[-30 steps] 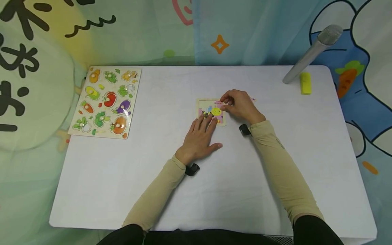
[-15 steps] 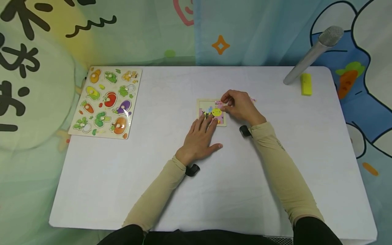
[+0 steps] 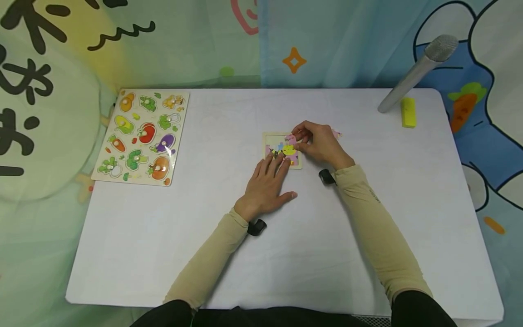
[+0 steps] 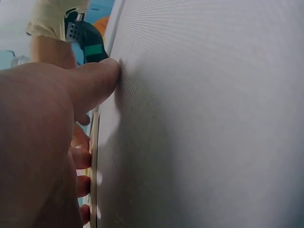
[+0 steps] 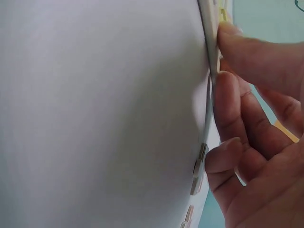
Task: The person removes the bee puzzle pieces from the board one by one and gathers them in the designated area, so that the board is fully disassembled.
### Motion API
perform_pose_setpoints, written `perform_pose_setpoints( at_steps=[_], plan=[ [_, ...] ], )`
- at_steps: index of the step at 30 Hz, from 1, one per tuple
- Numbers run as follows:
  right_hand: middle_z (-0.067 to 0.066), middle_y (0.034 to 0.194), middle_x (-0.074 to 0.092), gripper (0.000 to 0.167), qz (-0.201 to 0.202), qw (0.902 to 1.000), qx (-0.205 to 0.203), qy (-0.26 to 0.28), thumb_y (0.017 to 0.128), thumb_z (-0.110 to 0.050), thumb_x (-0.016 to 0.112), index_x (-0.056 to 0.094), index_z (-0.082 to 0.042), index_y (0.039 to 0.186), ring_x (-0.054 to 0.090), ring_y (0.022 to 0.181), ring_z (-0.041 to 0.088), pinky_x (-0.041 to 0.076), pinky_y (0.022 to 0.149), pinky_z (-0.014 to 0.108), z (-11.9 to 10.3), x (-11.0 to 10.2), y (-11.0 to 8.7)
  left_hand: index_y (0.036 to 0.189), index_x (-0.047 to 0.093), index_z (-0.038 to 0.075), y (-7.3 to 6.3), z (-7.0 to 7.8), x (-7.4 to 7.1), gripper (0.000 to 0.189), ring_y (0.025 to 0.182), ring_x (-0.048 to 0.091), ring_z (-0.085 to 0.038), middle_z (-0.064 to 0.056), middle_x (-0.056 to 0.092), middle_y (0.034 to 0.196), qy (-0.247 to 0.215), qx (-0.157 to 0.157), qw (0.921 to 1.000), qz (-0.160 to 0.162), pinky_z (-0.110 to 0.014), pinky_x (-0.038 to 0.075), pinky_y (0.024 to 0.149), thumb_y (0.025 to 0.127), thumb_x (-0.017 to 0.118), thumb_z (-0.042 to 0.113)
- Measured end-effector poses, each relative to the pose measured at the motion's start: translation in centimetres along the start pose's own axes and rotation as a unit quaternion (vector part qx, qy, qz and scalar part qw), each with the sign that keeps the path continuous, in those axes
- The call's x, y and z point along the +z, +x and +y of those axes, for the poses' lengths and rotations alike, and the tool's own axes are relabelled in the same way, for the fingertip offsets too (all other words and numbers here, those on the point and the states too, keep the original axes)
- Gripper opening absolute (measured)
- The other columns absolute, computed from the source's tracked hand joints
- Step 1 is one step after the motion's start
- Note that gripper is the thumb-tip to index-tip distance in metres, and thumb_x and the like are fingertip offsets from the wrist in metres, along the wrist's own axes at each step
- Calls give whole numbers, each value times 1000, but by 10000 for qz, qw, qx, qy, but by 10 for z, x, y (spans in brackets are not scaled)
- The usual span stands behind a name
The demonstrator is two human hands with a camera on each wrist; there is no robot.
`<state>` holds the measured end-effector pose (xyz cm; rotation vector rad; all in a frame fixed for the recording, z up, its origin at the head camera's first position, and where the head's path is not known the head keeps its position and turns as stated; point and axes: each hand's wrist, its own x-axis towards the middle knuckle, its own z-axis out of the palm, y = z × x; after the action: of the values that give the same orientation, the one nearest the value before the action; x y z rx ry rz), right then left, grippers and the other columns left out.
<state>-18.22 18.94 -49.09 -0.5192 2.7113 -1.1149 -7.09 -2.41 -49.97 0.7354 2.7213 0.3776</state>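
A small square jigsaw puzzle (image 3: 282, 134) with a pale frame and a yellow-and-pink picture lies mid-table. My left hand (image 3: 263, 188) lies palm down, its straight fingers resting on the puzzle's near side and hiding part of it. In the left wrist view its fingertips bend over the frame edge (image 4: 94, 166), with the thumb out to the side. My right hand (image 3: 320, 143) is at the puzzle's right edge, thumb and curled fingers pinching a puzzle piece (image 3: 291, 138) there; the fingers mostly hide it. Behind this hand a loose pink piece (image 3: 337, 134) shows partly.
A vegetable knob puzzle board (image 3: 139, 136) lies at the table's left back. A grey microphone (image 3: 421, 70) and a yellow block (image 3: 407, 112) stand at the right back. In the right wrist view, loose pieces (image 5: 198, 170) lie beyond the puzzle. Printed curtain hangs behind the table.
My right hand's fingertips have shifted slightly left over the puzzle's upper right corner, and more of the loose pink piece shows. My left hand has stayed in place.
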Motion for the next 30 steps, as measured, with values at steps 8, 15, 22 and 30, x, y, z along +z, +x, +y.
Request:
perform_pose_setpoints(
  at_steps=[8, 15, 22, 30],
  plan=[
    [13, 103, 77, 35, -97, 9999, -139, -25, 94, -9, 82, 73, -9, 127, 69, 90, 26, 52, 82, 40, 2, 2, 0, 171, 16, 13, 1, -1, 1, 93, 166, 3, -35, -12, 17, 177, -54, -23, 10000, -75, -49, 7, 135, 104, 56, 63],
    [14, 101, 76, 33, -58, 10000, -38, 39, 93, -7, 83, 73, -8, 124, 68, 90, 26, 51, 82, 39, 2, 1, -1, 171, 16, 13, 2, -1, 2, 93, 166, 3, -36, -12, 16, 177, -95, -28, 9999, -67, -50, 7, 135, 103, 57, 62],
    [13, 99, 77, 30, -75, 9998, -142, 84, 92, -8, 84, 74, -7, 120, 69, 87, 25, 51, 79, 37, 2, 0, -2, 171, 16, 13, 2, -1, 2, 93, 166, 3, -36, -13, 16, 177, -83, -34, 9999, -65, -50, 7, 135, 104, 56, 63],
    [12, 99, 78, 32, 217, 9997, -43, 116, 90, -11, 86, 76, -10, 120, 69, 86, 24, 50, 77, 29, 7, -10, -8, 171, 16, 13, 2, -1, 3, 93, 166, 2, -35, -11, 14, 178, -72, -45, 9999, -86, -49, 6, 135, 104, 56, 63]
  ],
)
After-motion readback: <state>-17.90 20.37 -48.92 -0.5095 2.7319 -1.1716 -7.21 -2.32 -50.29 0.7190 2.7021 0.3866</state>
